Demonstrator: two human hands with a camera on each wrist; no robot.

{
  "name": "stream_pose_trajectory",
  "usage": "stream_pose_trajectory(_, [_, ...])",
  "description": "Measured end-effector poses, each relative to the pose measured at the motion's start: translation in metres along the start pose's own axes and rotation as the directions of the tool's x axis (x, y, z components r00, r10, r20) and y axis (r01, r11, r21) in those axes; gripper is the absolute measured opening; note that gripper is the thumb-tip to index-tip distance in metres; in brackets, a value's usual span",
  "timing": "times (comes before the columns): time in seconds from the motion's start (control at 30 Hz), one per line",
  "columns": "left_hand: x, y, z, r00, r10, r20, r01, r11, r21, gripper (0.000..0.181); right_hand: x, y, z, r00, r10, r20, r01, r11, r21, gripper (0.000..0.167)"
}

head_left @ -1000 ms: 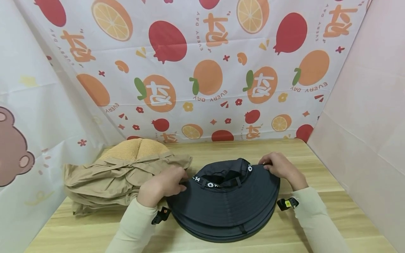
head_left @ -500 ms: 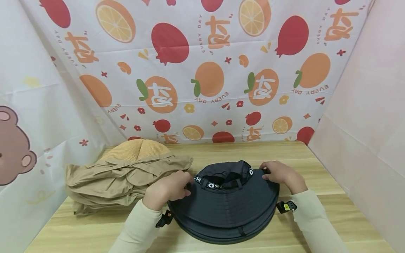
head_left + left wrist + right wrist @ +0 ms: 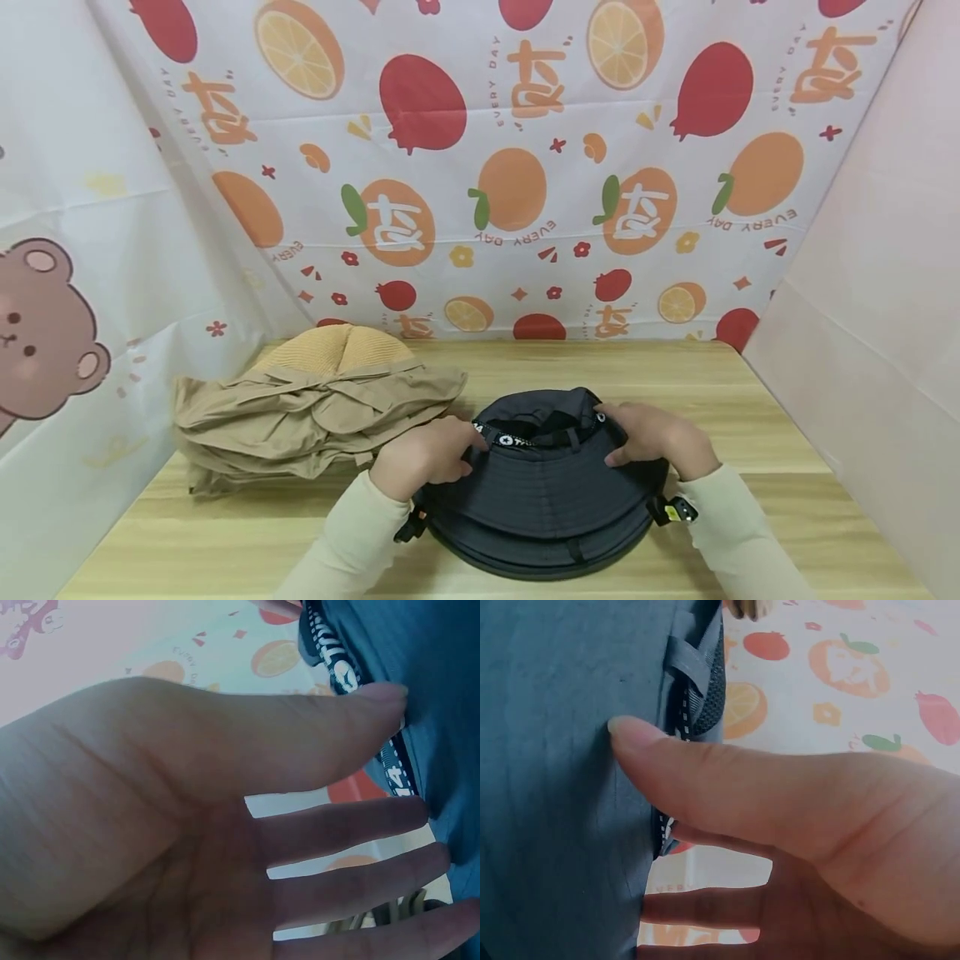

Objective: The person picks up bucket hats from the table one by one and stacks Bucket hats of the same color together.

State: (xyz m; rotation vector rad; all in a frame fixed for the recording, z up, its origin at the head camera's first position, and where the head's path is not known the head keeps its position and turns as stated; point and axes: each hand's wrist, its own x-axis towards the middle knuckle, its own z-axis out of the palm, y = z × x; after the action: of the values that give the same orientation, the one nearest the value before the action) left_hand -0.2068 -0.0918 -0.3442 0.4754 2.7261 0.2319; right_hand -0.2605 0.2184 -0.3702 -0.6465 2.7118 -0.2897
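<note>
A dark grey bucket hat (image 3: pixel 540 492) with a wide brim lies on the table in front of me, with further dark brim layers (image 3: pixel 525 557) showing below it. A black band with white lettering (image 3: pixel 517 441) runs along its crown opening. My left hand (image 3: pixel 426 454) holds the brim at its left side, thumb against the fabric (image 3: pixel 450 712) near the band in the left wrist view. On the other side, my right hand (image 3: pixel 654 437) pinches the brim, its thumb on the near face (image 3: pixel 547 787) and the fingers partly hidden behind.
To the left lies a pile of folded khaki fabric hats (image 3: pixel 315 425), with a yellow knitted hat (image 3: pixel 337 350) behind them. The wooden table (image 3: pixel 780 517) ends at a fruit-print curtain (image 3: pixel 510 258), with pale cloth walls on both sides.
Both hands have moved inward along the brim, toward the crown band. The right thumb now lies farther onto the brim face. The khaki pile lies as before; the head view has shifted slightly.
</note>
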Motion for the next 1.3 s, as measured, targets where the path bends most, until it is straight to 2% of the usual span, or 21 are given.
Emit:
stream_pose_trajectory(0.23, [0.005,0.001,0.007,1.000,-0.019,0.009,0.019,1.000,-0.009,0.033,0.002,-0.001,0.009,0.999,0.036,0.009,-0.036,0.999,-0.002,0.082])
stream_pose_trajectory(0.53, [0.008,0.002,0.006,1.000,-0.008,0.003,0.008,1.000,0.001,0.031,0.000,0.002,0.008,0.999,0.044,0.005,-0.045,0.999,0.015,0.082])
stream_pose_trajectory(0.67, [0.007,0.002,0.005,1.000,-0.025,0.014,0.025,1.000,-0.003,0.032,0.000,0.001,0.006,0.999,0.032,0.004,-0.032,0.999,0.002,0.082])
stream_pose_trajectory(0.77, [0.005,0.001,0.005,0.999,-0.036,0.024,0.036,0.999,-0.004,0.033,0.000,-0.003,0.006,0.999,0.035,0.016,-0.035,0.999,0.000,0.085])
stream_pose_trajectory(1.03, [0.004,0.001,0.006,0.999,-0.032,0.032,0.032,0.999,0.008,0.037,-0.003,-0.016,0.008,0.993,0.098,0.071,-0.101,0.994,0.031,0.102])
stream_pose_trajectory(1.3, [0.007,0.000,0.008,0.999,-0.026,0.042,0.026,1.000,0.005,0.038,-0.001,-0.021,0.011,0.990,0.114,0.088,-0.117,0.993,0.029,0.103])
